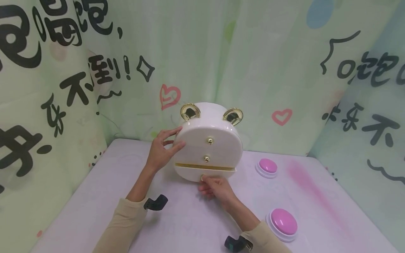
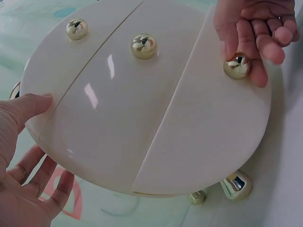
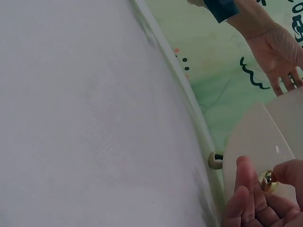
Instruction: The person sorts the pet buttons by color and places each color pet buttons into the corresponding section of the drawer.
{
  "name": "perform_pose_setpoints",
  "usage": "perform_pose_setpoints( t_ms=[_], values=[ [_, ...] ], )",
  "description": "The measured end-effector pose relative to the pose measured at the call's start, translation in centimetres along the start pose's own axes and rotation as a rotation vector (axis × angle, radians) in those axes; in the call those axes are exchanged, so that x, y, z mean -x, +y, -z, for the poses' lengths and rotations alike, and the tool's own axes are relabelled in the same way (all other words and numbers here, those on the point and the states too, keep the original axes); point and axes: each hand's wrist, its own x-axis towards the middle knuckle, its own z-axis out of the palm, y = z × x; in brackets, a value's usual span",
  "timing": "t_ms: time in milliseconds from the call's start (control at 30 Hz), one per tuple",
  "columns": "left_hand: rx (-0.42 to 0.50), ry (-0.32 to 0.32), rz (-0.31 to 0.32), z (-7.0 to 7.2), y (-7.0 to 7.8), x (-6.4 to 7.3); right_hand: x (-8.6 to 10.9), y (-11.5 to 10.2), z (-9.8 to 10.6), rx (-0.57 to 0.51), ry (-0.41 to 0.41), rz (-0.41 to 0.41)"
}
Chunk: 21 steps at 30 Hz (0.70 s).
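Pale tabletop (image 1: 183, 225), near edge cut off, carries a white case (image 1: 207, 149); left grip (image 1: 160, 150) rests on it loosely. Right grip (image 1: 219, 189) pinches its partly hidden lowest knob (image 2: 235, 68).

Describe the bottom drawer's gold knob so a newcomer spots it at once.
Find the white rounded box on the pale table, then its slightly open bottom drawer. The gold knob sits on that drawer's front. Unlike the two upper knobs, it is pinched by the right hand.
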Motion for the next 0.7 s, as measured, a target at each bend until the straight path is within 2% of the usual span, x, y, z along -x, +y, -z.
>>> perform_pose_setpoints(
  t_ms=[700],
  values=[
    [0.002, 0.008, -0.002, -0.1, -0.1, -0.1, 4.0, 0.2, 0.0, 0.002, -0.108, -0.004]
  ],
)
